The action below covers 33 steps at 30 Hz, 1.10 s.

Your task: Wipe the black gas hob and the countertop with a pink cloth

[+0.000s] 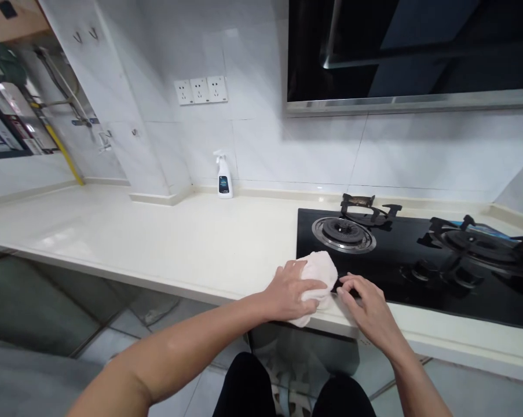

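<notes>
My left hand (293,292) is closed round a bunched white cloth (319,269) and presses it on the front left corner of the black glass gas stove (387,289). Part of the cloth hangs over the counter's front edge. My right hand (363,301) is at the stove's front edge, just right of the cloth, with its fingers bent and drawn together. Something dark shows by those fingertips; whether it is a separate piece or the stove itself, I cannot make out. On the stove's left side lies a round burner (343,231) with its metal ring bare.
A loose black pan support (369,209) rests at the stove's back edge. Another burner (478,246) on the right carries its support. A white spray bottle (224,178) stands against the wall on the pale counter (191,243). The range hood (409,52) hangs above.
</notes>
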Tool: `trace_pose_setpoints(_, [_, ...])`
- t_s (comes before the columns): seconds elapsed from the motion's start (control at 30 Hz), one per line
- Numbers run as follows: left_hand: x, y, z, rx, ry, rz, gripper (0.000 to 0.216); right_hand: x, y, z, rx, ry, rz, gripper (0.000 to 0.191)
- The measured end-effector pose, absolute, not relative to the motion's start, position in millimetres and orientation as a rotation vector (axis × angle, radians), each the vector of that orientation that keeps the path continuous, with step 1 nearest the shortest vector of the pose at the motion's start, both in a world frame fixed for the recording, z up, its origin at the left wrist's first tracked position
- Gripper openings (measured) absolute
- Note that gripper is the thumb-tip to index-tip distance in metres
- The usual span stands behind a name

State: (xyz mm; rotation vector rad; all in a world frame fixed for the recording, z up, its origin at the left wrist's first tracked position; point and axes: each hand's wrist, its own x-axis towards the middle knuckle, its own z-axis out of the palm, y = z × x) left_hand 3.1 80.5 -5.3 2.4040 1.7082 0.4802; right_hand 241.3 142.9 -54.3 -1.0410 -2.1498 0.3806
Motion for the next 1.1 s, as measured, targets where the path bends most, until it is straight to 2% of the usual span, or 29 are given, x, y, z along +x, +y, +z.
trace_pose_setpoints(0.1, [-33,73,-2,2.323,1.803,0.457,0.047,243,145,-55,-1.055,-2.12,0.42,0.031])
trace_pose_setpoints(0.37, [-133,85,7,1.739,2.591,0.313,0.052,243,147,-64,-1.048,-2.213,0.312,0.036])
trace_pose_setpoints(0.47, [-113,81,4,1.762,2.576,0.311,0.051,242,150,-67,-1.055,-2.221,0.284,0.037])
trace_pose_setpoints(0.6, [-47,72,-6,2.064,2.276,0.36,0.049,240,153,-70,-1.088,-2.222,0.218,0.041])
trace_pose_setpoints(0.77, [0,58,-15,2.154,2.306,0.532,0.051,243,154,-75,-1.065,-2.266,0.139,0.045])
trace_pose_setpoints(0.97, [-30,10,-33,2.298,2.161,0.729,0.042,250,159,-84,-1.043,-2.295,0.091,0.049])
trace_pose_setpoints(1.1, [-102,-17,-38,2.106,2.349,0.751,0.039,250,160,-86,-1.023,-2.304,0.071,0.051])
